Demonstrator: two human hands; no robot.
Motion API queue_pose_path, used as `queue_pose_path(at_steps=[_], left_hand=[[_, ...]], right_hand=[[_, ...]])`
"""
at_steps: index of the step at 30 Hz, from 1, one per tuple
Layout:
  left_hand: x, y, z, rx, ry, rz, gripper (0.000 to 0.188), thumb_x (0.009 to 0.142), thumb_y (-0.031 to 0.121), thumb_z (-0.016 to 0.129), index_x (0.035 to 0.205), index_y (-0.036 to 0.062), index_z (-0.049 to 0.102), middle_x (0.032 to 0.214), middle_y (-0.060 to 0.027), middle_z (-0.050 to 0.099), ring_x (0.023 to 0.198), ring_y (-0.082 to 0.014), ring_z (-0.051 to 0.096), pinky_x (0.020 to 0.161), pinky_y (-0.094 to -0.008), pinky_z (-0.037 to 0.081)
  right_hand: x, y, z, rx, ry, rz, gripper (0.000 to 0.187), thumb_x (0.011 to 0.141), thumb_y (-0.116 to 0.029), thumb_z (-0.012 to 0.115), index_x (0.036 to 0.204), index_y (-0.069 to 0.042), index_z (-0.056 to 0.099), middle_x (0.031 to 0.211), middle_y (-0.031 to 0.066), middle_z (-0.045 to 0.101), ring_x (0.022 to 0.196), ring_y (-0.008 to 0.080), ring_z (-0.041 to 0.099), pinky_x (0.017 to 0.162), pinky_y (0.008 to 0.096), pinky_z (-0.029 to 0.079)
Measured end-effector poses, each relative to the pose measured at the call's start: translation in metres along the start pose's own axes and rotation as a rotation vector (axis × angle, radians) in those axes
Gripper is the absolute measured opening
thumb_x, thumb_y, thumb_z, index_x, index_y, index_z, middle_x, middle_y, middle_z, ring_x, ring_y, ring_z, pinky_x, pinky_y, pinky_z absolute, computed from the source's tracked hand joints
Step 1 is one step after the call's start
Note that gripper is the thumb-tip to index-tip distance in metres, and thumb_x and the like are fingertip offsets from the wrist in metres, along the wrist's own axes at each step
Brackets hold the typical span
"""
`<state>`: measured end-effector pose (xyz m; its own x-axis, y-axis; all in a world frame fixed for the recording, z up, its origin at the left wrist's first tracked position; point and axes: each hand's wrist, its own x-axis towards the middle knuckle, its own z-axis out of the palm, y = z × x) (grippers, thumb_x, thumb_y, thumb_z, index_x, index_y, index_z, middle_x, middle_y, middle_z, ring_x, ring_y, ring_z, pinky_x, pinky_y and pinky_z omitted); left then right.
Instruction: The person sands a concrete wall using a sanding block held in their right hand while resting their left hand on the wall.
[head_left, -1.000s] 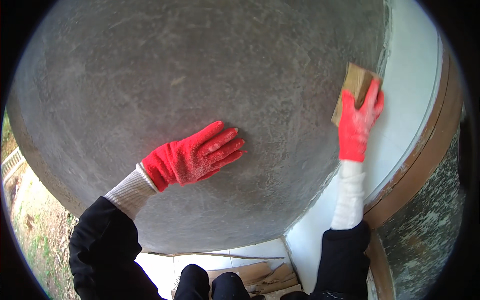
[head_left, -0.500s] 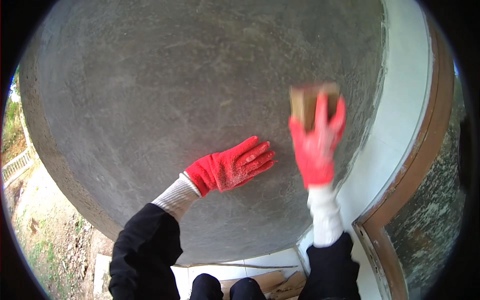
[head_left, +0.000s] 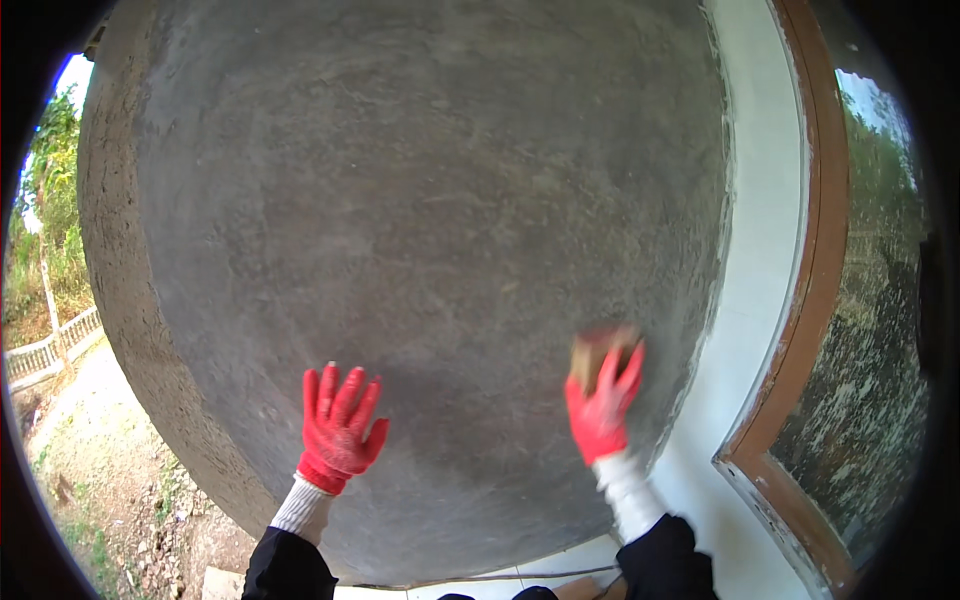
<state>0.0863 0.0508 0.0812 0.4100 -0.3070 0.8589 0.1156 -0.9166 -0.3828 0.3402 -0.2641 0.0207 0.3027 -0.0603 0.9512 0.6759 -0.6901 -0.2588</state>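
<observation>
My right hand [head_left: 604, 412], in a red-coated glove with a white cuff, grips a tan sanding block [head_left: 590, 362] with a reddish edge. The block is against the grey plastered wall [head_left: 430, 230], on its lower right part, and is smeared by motion. Over to the left, my left hand [head_left: 340, 425] wears a matching red glove. Its fingers are spread and point up, the palm laid toward the wall surface with nothing in it. Faint swirl marks and lighter patches run across the plaster.
Right of the plaster runs a white wall strip [head_left: 765, 200], then a brown frame [head_left: 825, 240] around a speckled glass pane [head_left: 850, 410]. At the left, the wall ends in a rough edge [head_left: 120, 260]; beyond lie sloping ground and a white railing [head_left: 50, 350]. White floor tiles [head_left: 480, 588] show below.
My right hand and the sanding block have come lower in view. My left hand has shifted left and turned, fingers now spread upward. The whole view has tilted up.
</observation>
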Motion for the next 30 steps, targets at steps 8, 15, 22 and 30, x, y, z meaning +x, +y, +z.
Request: queue_pose_path(at_steps=[8,15,22,30], left_hand=[[-0.012,-0.055,0.027,0.127,0.125,-0.131,0.067,0.087,0.029,0.067,0.147,0.0040,0.050,0.157,-0.0192,0.041,0.151,-0.0489,0.027,0.119,-0.0722,0.020],[-0.023,-0.061,0.022,0.040,0.196,-0.152,0.068,0.086,0.028,0.069,0.146,0.0048,0.048,0.152,-0.0210,0.044,0.147,-0.0509,0.032,0.118,-0.0733,0.021],[-0.004,-0.053,0.021,0.081,0.075,-0.096,0.061,0.085,0.027,0.070,0.139,0.0021,0.057,0.152,-0.0177,0.048,0.146,-0.0480,0.035,0.119,-0.0703,0.024],[0.012,-0.052,0.006,0.129,0.139,-0.063,0.070,0.087,0.026,0.066,0.149,0.0004,0.046,0.159,-0.0193,0.041,0.150,-0.0476,0.030,0.122,-0.0686,0.018]], right_hand=[[0.258,-0.182,-0.034,0.126,0.306,-0.184,0.065,0.083,-0.032,0.078,0.138,-0.010,0.053,0.138,0.0241,0.048,0.120,0.0463,0.054,0.093,0.0540,0.051],[0.172,-0.314,-0.003,0.419,0.196,-0.974,0.054,0.070,-0.033,0.085,0.117,-0.016,0.065,0.110,0.0156,0.060,0.095,0.0365,0.063,0.078,0.0475,0.053],[0.348,-0.190,-0.041,0.121,0.393,0.237,0.065,0.083,-0.038,0.076,0.140,-0.020,0.051,0.137,0.0260,0.048,0.116,0.0483,0.057,0.092,0.0577,0.053],[0.226,-0.267,-0.001,0.336,0.075,-0.947,0.059,0.074,-0.032,0.081,0.129,-0.020,0.063,0.131,0.0201,0.050,0.105,0.0400,0.061,0.082,0.0523,0.054]])
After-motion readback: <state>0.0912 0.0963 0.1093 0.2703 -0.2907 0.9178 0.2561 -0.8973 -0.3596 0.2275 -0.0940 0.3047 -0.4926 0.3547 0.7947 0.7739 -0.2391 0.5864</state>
